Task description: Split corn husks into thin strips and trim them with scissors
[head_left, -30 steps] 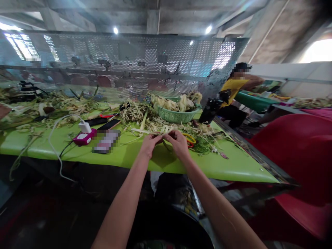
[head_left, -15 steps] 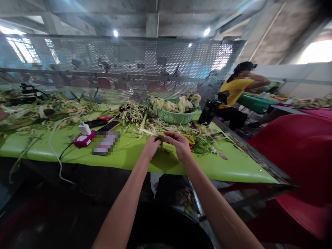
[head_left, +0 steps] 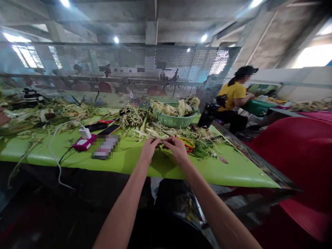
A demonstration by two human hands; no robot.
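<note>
Your left hand (head_left: 149,149) and right hand (head_left: 177,148) pinch a thin plant strip (head_left: 160,147) above the counter (head_left: 233,170); it's likely light, pliable and easily torn, so hold it lightly mid-length.

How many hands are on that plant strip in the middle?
2: the left hand pinches the strip from the left, the right hand from the right, both nearer than the basket. No other hand shows there; none seems hidden.
</note>
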